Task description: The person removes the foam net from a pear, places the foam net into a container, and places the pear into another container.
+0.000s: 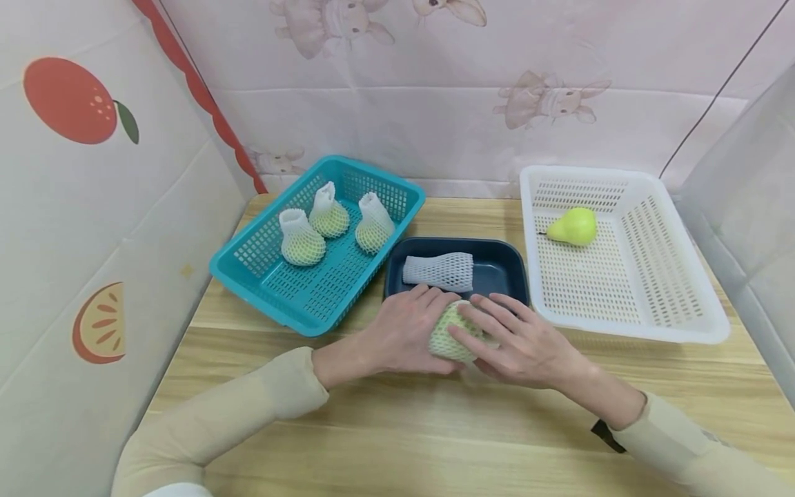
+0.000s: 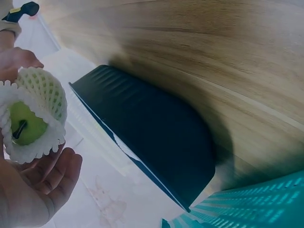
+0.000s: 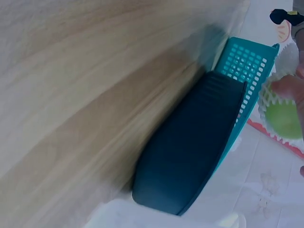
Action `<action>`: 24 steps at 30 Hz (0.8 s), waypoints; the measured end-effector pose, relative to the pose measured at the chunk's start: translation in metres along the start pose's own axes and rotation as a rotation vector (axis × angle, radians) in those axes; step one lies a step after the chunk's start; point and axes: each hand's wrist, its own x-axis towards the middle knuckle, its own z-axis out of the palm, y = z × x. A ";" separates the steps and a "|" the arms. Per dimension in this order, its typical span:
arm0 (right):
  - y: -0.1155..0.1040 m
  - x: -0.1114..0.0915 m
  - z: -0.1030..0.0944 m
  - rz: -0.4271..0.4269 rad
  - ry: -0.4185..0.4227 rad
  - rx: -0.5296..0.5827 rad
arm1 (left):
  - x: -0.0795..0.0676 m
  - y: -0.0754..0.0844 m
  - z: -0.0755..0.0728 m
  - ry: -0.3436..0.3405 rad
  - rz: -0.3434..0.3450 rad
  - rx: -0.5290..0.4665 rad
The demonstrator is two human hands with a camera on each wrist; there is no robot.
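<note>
held pear: it is sitting inside a foam net, up between both hands, just in front of the navy tray and seemingly above the table.
foam net: it is wrapping round the pear's sides, while its ruffled mouth is gaping in the left wrist view and showing green skin and a dark stem.
left hand: it is grasping the netted pear from the left, fingers bending round it.
right hand: it is grasping the net from the other side, fingers curving over it; in the right wrist view a digit is pressing by the net's edge.
step in hand: the hands seem to be working the net over the pear.
cradling well: the left hand is best giving broad, gentle support, since a ripe pear is likely bruising under fingertips.
pulling well: the right hand is best easing the rim along a little at a time, turning as it goes, because thin foam strands are probably tearing under a hard tug.
stem: the rim is needing to be spread wide here, so that it is not snagging.
spare net: it is lying in the navy tray.
teal basket: three netted pears are resting in it, their foam necks pointing up.
white basket: one bare pear is lying on its side there, stem pointing left.
</note>
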 end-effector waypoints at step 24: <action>0.007 -0.012 -0.012 0.250 0.001 0.175 | -0.012 -0.006 0.002 0.129 0.063 0.092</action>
